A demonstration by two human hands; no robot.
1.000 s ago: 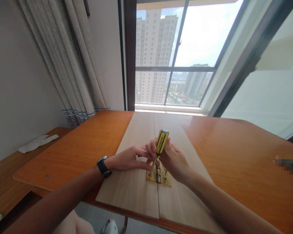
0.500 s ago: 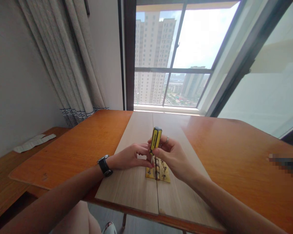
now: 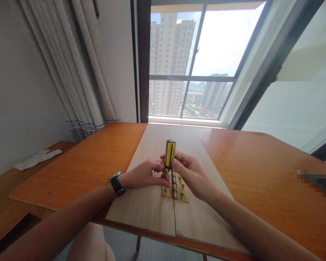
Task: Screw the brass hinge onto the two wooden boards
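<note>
In my right hand (image 3: pixel 191 172) is a yellow-and-black screwdriver (image 3: pixel 170 154), its handle pinched between thumb and fingers. It stands nearly upright with the shaft pointing down. My left hand (image 3: pixel 153 174) has its thumb and fingers curled in at the shaft's lower end; whatever they pinch there is hidden. Below both hands lies an opened brass hinge (image 3: pixel 174 190), its knuckle along the seam between two pale wooden boards (image 3: pixel 141 206). Screws or holes show on the hinge leaves, too small to tell apart. The screwdriver's tip is hidden behind my left fingers.
An orange-brown wooden table (image 3: pixel 247 163) bears the boards. A blurred dark object (image 3: pixel 317 183) lies at its right edge. White paper strips (image 3: pixel 39 158) rest on a lower surface at left. Beyond the table are a window (image 3: pixel 190 78) and a grey curtain (image 3: pixel 78 72).
The screwdriver's handle has turned about its axis and come more upright, shifting slightly left. My right fingers have moved with it. My left hand stays almost in place.
</note>
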